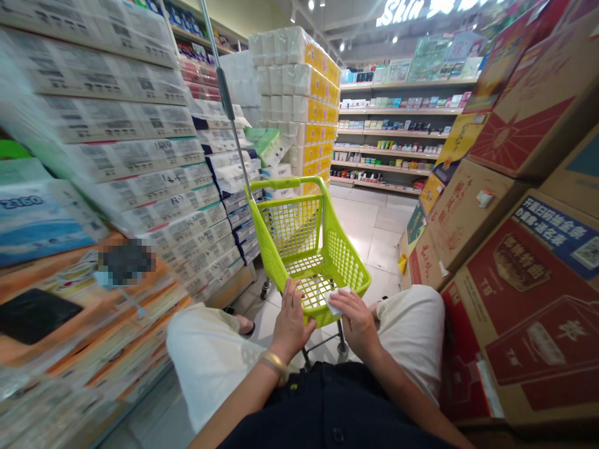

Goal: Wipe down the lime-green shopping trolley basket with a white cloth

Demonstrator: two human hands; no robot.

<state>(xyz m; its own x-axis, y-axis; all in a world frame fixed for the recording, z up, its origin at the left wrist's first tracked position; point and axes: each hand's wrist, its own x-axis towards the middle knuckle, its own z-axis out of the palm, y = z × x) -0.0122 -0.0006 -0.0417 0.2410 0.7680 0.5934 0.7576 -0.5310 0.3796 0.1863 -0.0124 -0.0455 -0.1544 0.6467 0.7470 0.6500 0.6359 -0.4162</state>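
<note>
A lime-green plastic shopping cart (349, 268) with perforated walls stands between my knees, its basket bare inside. My left hand (294, 318) grips the near rim at the left corner, fingers over the edge and thumb on the outer side. At the right of the same rim, my right hand (358, 315) presses a crumpled white tissue (336, 302) against the plastic. The fingers partly cover the tissue. From the cart's far left corner rises a thin metal pole (238, 146) with a dark sleeve (225, 93).
Stacked wrapped paper packs (154, 156) wall the left side; a dark phone-like slab (40, 315) lies on orange packs. Cardboard cartons (472, 212) are piled at the right. Beyond the cart are tissue-roll bundles (281, 90), tiled floor (358, 215) and stocked shelves (397, 111).
</note>
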